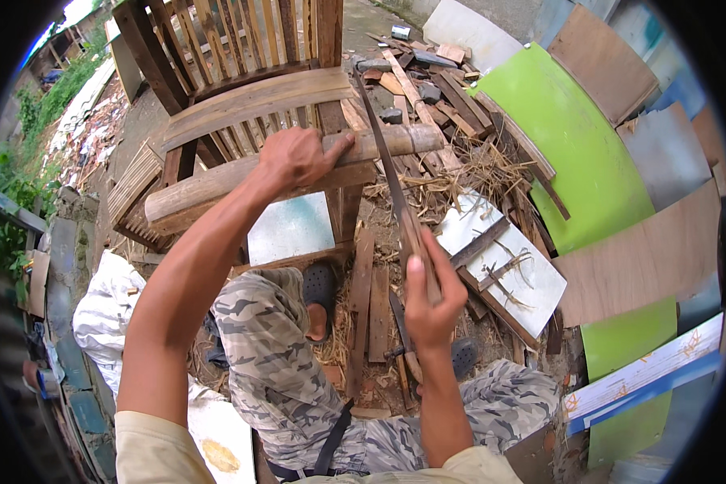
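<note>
Left hand: the left hand (298, 159) is laid palm down, its fingers curled over the pale brown, rounded bamboo pole (218, 190) and its thumb pointed toward the pole's right end.
Right hand: the brown wooden handle of the long, narrow dark blade (389, 165) is gripped in the closed right hand (434, 305), with the thumb laid along it.
Blade: it is slanted up and to the left across the pole's right part; whether the two are touching cannot be told.
Pole: it is rested along the near edge of the dark brown slatted wooden frame (351, 211), its right end carried past the near right corner.
Plank: a flat, weathered wooden plank (254, 103) is set across the frame, beyond the pole.
Ground: between the legs in grey camouflage trousers (278, 355), long brown wooden strips (361, 298) are strewn among shavings.
Right side: a white rectangular panel (532, 286) is littered with sticks; beyond it, a bright green curved sheet (597, 161) is seen beside a heap of scrap wood (460, 105).
</note>
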The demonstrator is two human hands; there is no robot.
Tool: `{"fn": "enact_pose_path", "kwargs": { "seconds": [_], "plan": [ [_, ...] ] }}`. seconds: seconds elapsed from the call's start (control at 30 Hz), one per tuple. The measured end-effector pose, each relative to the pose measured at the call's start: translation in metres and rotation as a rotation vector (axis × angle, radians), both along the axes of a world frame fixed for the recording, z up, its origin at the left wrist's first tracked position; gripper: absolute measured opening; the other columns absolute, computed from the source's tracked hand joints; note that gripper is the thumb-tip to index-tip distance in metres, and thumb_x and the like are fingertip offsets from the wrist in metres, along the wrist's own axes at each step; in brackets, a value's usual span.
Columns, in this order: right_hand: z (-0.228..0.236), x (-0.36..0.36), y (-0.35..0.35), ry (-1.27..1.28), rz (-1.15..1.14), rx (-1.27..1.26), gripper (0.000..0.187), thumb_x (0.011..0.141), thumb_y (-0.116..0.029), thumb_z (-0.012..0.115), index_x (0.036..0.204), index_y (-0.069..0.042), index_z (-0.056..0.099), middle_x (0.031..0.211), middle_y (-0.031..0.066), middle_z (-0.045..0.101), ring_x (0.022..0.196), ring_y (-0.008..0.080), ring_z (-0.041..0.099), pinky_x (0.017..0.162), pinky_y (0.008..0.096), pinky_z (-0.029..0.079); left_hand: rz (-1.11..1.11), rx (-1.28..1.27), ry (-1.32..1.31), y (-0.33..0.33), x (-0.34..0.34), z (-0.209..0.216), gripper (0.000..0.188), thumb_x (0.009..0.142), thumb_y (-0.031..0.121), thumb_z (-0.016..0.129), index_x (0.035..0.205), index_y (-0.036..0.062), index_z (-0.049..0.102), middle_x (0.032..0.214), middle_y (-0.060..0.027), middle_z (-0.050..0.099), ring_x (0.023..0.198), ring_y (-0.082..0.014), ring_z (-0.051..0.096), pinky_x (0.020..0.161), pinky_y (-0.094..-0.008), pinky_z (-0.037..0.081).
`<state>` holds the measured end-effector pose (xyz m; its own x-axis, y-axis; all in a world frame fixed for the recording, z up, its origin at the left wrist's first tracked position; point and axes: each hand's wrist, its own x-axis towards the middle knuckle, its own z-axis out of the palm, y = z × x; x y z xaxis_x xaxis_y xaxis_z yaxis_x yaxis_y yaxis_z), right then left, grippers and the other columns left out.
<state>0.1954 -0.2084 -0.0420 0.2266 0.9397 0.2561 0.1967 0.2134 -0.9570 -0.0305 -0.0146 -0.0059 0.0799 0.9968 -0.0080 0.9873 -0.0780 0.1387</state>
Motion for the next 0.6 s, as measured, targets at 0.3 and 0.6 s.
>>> {"fn": "enact_pose_path", "kwargs": {
  "seconds": [0.3, 0.6],
  "plan": [
    [-0.024, 0.024, -0.094, -0.128, 0.034, 0.01, 0.046, 0.097, -0.013, 0.06, 0.138, 0.009, 0.06, 0.117, 0.021, 0.074, 0.086, 0.0147, 0.071, 0.075, 0.0274, 0.055, -0.02, -0.002, -0.014, 0.003, -0.003, 0.014, 0.098, 0.098, 0.079, 0.029, 0.067, -0.0049, 0.068, 0.07, -0.0284, 0.067, 0.07, -0.0397, 0.071, 0.07, -0.0508, 0.057],
    [-0.056, 0.002, -0.07, -0.026, 0.01, -0.001, 0.044, 0.097, -0.011, 0.062, 0.137, 0.008, 0.06, 0.123, 0.0249, 0.072, 0.103, 0.021, 0.074, 0.084, 0.0314, 0.056, 0.022, -0.079, -0.003, 0.001, -0.003, 0.01, 0.096, 0.097, 0.079, 0.03, 0.066, -0.0018, 0.07, 0.075, -0.025, 0.071, 0.073, -0.0355, 0.072, 0.07, -0.0484, 0.058]
  ]
}}
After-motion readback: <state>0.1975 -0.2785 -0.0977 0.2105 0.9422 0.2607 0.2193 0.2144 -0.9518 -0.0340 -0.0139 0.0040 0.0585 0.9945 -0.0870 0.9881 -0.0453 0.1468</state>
